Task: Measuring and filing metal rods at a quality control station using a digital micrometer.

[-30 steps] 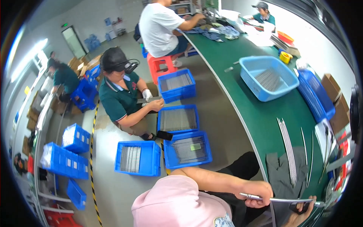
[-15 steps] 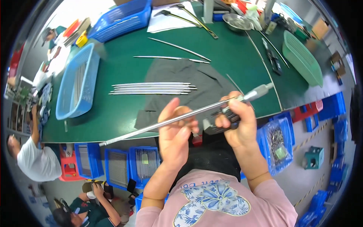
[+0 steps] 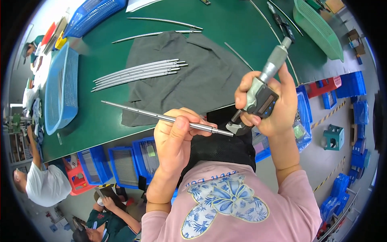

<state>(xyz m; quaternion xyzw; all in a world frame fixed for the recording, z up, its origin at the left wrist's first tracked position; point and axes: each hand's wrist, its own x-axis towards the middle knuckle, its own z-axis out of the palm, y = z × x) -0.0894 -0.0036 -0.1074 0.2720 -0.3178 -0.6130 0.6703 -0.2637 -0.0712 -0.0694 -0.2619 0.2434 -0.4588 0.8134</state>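
Note:
My left hand (image 3: 171, 139) pinches a slim, stepped metal rod (image 3: 139, 112) between thumb and fingers. The rod's thinner end reaches right, to the jaws of a digital micrometer (image 3: 252, 92); whether they touch I cannot tell. My right hand (image 3: 284, 115) is wrapped round the micrometer's frame, with its silver thimble pointing up and its small display facing up. Beyond my left hand, several similar rods (image 3: 139, 74) lie side by side, partly on a dark grey cloth (image 3: 177, 86). Two more rods (image 3: 165, 21) lie farther back, one touching the cloth's far edge.
The green tabletop (image 3: 94, 123) carries a light blue basket (image 3: 74, 90) at left and a green basket (image 3: 318, 34) at right. Another micrometer (image 3: 282, 24) lies near the green one. Blue bins of rods (image 3: 124, 165) stand below the near edge. Two people (image 3: 46, 181) sit at left.
My left hand has gone from loosely open beside the rod to pinching it. The micrometer has turned more upright in my right hand, and the rod's right end has dropped to its jaws. The view has shifted.

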